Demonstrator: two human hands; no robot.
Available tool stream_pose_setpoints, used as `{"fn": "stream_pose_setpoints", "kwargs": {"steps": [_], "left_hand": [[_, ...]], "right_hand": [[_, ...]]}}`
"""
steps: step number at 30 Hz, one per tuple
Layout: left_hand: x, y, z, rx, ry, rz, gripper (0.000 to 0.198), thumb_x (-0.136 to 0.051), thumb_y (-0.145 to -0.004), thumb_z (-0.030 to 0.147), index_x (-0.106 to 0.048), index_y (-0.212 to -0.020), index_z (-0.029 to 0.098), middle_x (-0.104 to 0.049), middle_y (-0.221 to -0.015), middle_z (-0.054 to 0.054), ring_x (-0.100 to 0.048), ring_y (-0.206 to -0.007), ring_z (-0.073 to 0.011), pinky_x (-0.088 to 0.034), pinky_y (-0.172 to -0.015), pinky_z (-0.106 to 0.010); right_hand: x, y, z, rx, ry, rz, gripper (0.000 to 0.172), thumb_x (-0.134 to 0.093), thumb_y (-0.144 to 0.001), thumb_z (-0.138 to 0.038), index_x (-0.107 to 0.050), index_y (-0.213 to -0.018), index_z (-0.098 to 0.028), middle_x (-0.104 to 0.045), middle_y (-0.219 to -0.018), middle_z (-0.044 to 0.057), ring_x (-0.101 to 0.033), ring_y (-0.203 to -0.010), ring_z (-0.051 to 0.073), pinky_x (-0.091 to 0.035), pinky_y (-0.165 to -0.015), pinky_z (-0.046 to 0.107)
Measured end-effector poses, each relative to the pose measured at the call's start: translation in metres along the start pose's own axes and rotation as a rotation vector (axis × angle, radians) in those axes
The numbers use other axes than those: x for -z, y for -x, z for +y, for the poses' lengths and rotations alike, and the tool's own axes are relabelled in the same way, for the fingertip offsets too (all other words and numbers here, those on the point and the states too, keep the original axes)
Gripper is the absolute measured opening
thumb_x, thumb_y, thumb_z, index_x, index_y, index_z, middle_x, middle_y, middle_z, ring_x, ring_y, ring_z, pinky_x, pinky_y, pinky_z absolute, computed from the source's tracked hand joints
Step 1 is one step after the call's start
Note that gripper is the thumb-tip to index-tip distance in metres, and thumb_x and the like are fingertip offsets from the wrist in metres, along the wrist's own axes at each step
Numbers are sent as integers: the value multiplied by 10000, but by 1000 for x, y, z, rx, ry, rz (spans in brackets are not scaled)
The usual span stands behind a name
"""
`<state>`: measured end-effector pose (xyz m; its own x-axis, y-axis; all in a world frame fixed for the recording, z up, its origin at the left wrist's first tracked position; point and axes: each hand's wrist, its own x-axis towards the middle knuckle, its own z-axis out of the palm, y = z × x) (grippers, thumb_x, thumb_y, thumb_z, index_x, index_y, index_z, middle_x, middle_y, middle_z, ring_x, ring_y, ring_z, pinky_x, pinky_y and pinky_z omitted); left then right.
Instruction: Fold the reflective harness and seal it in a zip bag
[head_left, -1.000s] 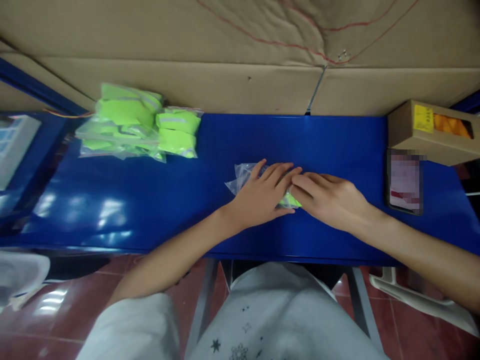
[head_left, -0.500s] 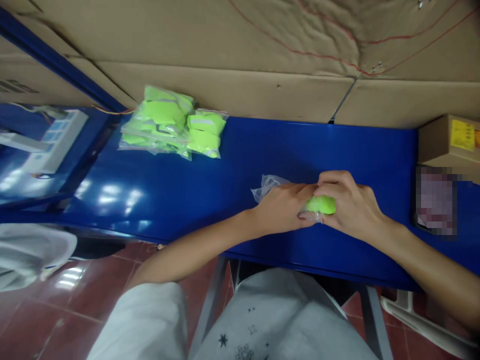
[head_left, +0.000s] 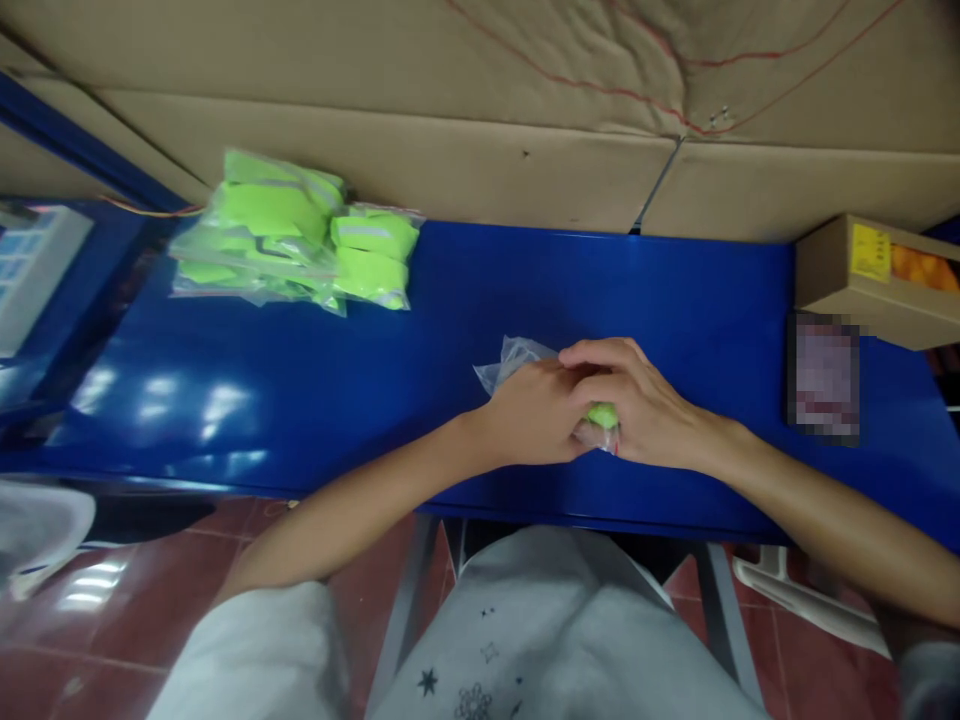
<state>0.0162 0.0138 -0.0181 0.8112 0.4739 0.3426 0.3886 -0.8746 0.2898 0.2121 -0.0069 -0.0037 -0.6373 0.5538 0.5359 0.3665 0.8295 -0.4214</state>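
My left hand [head_left: 536, 412] is closed around a clear plastic bag [head_left: 510, 362], whose loose end sticks out past the knuckles on the left. A neon-yellow folded fabric bundle [head_left: 602, 415] shows between the two hands at the bag's mouth. My right hand [head_left: 645, 405] is closed over that bundle, its fingers overlapping the back of the left hand. Most of the bundle is hidden by the hands, and its exact kind does not show. Both hands are just over the blue table [head_left: 450, 300], near its front edge.
Several bagged neon-yellow bundles with grey stripes [head_left: 281, 215] are piled at the back left. At the right are a cardboard box [head_left: 832, 270] with a yellow label and a blurred-out flat object [head_left: 825, 378]. A cardboard wall [head_left: 420, 165] runs along the back edge.
The right hand has moved left over the left hand, and less of the neon-yellow bundle shows, deeper in the bag. The whole view has shifted, with the table's things now further left.
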Motion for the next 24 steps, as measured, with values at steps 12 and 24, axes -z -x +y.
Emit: {"fn": "stream_pose_setpoints", "kwargs": {"steps": [12, 24], "left_hand": [[5, 5, -1, -13, 24, 57, 425, -554, -861, 255, -684, -1260, 185, -782, -1064, -85, -761, -911, -279, -590, -756, -380], [9, 0, -10, -138, 207, 213, 273, -617, -1056, 415, -638, -1187, 177, -798, -1061, -48, -777, -908, -180, -574, -793, -294]], "right_hand": [[37, -7, -15, -277, -460, -127, 366, -785, -932, -250, -645, -1269, -275, -614, -1394, 96, -630, -1311, 236, -545, -1096, 399], [50, 26, 5, -484, -434, -236, 685, -792, -959, -337, -505, -1581, -329, -648, -1522, 53, -675, -1338, 228, -573, -1121, 351]]}}
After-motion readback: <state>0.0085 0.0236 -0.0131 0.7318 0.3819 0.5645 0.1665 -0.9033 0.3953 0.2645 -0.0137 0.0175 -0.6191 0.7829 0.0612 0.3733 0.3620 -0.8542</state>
